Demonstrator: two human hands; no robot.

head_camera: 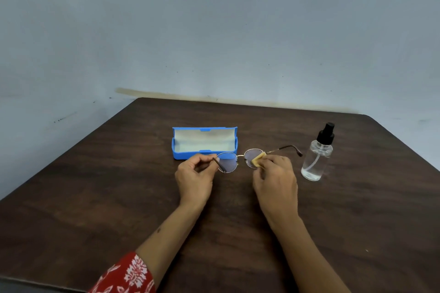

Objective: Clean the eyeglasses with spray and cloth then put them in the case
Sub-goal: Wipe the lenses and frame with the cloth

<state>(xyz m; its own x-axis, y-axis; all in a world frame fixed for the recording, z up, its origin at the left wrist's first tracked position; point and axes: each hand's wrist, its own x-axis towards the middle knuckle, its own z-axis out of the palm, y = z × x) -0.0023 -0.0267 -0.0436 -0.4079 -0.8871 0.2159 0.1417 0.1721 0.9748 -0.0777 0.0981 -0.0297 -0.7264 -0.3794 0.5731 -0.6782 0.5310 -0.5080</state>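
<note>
- My left hand [194, 175] is pinched on the eyeglasses [240, 160] at their left end, thumb and fingertips closed on the hinge, with that side's folded arm lying across the left lens.
- The case [204, 143] sits on the table [95, 197] just beyond my left hand, lid open toward the wall, pale lining showing, its long side running left to right.
- The eyeglasses hang between my two hands, just above the table I think, though I cannot tell whether they touch it. Their long axis runs left to right, parallel to the case, which lies just behind and a little left.
- My right hand [275, 179] is closed on the small yellow cloth [258, 159], pressing it against the right lens; that side's arm juts out toward the spray bottle [317, 158].
- The bottle stands upright, near my right hand but apart from it.
- My judgement: wiping is the step in hand. For casing later, my left hand is nearer, and the frame needs little turning once the open arm is folded.
</note>
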